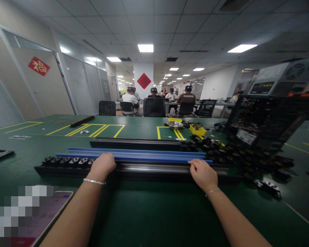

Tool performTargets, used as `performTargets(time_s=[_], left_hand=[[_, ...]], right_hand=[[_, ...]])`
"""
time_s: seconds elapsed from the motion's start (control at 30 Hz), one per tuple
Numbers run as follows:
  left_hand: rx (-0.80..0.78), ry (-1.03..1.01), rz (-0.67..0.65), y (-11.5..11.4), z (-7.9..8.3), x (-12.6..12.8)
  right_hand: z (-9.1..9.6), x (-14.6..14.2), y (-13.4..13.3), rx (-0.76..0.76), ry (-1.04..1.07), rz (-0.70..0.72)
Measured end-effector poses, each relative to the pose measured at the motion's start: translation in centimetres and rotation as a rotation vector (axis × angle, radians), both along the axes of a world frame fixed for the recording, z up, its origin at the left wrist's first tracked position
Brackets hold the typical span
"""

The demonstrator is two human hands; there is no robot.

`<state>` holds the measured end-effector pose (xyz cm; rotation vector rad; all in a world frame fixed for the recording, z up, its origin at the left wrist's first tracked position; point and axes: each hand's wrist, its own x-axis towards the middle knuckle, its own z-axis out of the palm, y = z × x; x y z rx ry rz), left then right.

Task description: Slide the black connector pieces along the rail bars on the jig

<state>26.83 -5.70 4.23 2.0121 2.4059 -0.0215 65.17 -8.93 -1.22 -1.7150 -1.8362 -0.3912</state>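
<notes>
A long black rail (154, 167) with a shiny channel lies across the green table before me. Several small black parts (74, 161) sit in a row along its left portion. My left hand (103, 166) is closed over the rail at the right end of that row; its fingertips are hidden. Farther right, my right hand (204, 174) is closed, thumb and forefinger together at the rail's back edge, close to a blue strip (144, 155). What either hand grips cannot be made out. The blue strip runs just behind the rail, and another black rail (134, 143) lies beyond it.
Many loose black parts (229, 152) are heaped at right, near a large black open-framed case (262, 120). A metal bowl (175, 125) and yellow tray (197, 130) stand behind. A phone (54, 212) lies at front left. People sit at desks farther away.
</notes>
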Motion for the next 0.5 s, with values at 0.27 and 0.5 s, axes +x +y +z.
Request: performTargets(time_s=[0.27, 0.5], left_hand=[[-0.017, -0.025, -0.050, 0.8, -0.6, 0.3], [-0.086, -0.062, -0.025, 0.5, -0.7, -1.0]], right_hand=[[-0.1, 0.0, 0.0, 0.021, 0.001, 0.000], [-0.1, -0.1, 0.0, 0.005, 0.008, -0.013]])
